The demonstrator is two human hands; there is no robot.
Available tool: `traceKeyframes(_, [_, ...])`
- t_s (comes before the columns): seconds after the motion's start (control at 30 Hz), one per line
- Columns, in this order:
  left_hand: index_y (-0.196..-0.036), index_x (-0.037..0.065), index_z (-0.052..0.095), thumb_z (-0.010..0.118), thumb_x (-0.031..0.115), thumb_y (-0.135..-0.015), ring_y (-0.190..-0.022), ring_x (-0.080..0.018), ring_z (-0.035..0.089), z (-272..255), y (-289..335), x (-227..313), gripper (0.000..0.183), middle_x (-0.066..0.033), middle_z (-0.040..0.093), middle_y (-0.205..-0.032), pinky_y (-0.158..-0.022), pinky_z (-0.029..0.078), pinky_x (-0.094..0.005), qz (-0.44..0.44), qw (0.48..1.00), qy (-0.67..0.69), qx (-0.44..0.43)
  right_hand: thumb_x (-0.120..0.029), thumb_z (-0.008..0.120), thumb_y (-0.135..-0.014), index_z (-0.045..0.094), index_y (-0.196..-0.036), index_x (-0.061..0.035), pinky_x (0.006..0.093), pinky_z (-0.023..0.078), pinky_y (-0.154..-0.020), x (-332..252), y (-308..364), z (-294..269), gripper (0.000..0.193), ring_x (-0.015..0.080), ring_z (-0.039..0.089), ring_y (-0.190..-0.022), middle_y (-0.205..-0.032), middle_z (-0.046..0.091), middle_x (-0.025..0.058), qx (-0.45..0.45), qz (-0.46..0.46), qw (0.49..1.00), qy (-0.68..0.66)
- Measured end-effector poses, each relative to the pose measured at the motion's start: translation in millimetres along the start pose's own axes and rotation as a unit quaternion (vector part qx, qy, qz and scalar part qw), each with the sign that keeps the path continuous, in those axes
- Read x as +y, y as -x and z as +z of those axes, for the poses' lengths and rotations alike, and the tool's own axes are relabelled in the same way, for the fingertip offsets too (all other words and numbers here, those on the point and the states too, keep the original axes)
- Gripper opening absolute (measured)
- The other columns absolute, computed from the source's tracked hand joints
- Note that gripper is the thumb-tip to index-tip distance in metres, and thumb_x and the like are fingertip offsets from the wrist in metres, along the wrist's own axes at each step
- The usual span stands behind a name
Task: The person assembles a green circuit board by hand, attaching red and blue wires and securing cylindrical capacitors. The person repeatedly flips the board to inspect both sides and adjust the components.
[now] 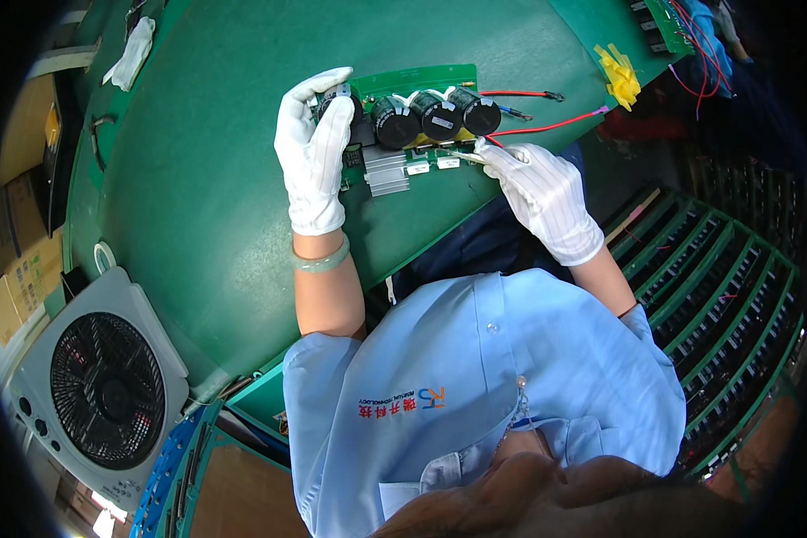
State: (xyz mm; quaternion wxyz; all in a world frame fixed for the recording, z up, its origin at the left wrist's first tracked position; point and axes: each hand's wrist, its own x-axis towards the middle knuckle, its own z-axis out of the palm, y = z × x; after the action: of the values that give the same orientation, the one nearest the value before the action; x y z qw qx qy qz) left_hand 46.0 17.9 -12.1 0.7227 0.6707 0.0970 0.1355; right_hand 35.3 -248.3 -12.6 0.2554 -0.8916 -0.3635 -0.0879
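A green circuit board (419,79) lies on the green table in front of me, with several large black capacitors (439,119) along its middle. A finned silver heat sink (386,172) sits at its near edge, beside small white blocks (446,162). My left hand (316,148), in a white glove, is wrapped round the leftmost capacitor and the board's left end. My gloved right hand (540,186) is closed in a pinch on thin metal tweezers (475,157), whose tips reach the board's near right edge. Red leads (547,127) and a blue one run off its right end.
The green tabletop (197,179) curves around the board. A grey box fan (108,386) stands at the left, near cardboard boxes (27,278). Yellow strips (619,76) hang at the table's right edge. A green rack of boards (717,278) stands at my right; a white glove (133,52) lies far left.
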Motion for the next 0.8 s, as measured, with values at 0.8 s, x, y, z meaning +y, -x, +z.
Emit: traceKeyframes(0.8, [-0.115,0.000,0.060,0.063,0.015,-0.092,-0.092,-0.0088,0.055,-0.2,-0.5,0.8,0.027,-0.0060,0.062,-0.110,-0.081,0.045,-0.0218,-0.014,1.000,-0.014,-0.006,-0.007,0.069,-0.075,0.068,-0.115,-0.0118,0.0329,0.048,-0.054,4.1,-4.4,-14.5,0.041,0.0222,0.061,-0.068,-0.081,0.063,0.0062,-0.006,-0.020,0.999,0.034])
